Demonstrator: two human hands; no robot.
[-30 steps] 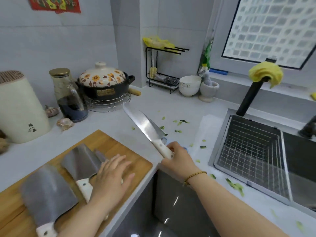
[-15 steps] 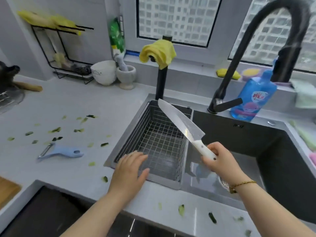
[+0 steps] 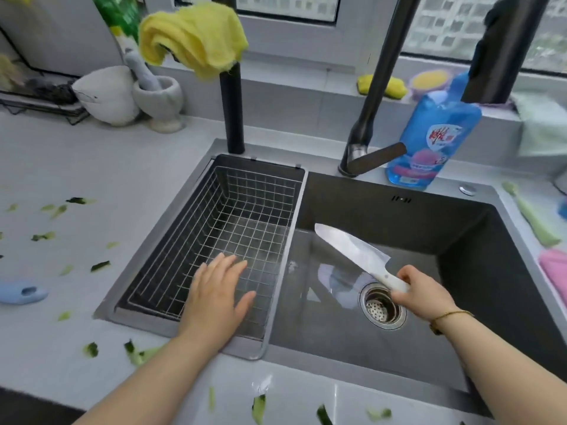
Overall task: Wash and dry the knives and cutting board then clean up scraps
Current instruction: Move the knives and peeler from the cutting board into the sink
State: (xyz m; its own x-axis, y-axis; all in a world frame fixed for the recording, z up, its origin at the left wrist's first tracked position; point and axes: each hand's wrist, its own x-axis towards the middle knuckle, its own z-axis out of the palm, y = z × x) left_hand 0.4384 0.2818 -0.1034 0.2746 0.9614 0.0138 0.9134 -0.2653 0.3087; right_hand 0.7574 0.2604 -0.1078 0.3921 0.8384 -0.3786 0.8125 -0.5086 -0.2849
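My right hand [image 3: 422,294] grips the white handle of a steel knife [image 3: 349,250], holding it low inside the dark sink basin [image 3: 478,271], blade pointing up and left, above the drain [image 3: 383,306]. My left hand [image 3: 214,296] is flat and holds nothing, fingers spread, over the front of the wire basket [image 3: 239,210] in the sink's left part. Green vegetable scraps [image 3: 99,266] lie scattered on the counter at left and along the front edge. The cutting board and other knives are out of view.
A black faucet [image 3: 377,87] arches over the basin, with a blue detergent bottle [image 3: 435,133] beside it. A yellow cloth [image 3: 193,35] hangs on a black post. A blue peeler [image 3: 21,292] lies at far left. Bowl [image 3: 107,93] and mortar [image 3: 159,96] stand at the back.
The view has swung from the cutting board to the sink. My right hand carried the knife rightward and lowered it into the basin. My left hand left the board and came over the basket.
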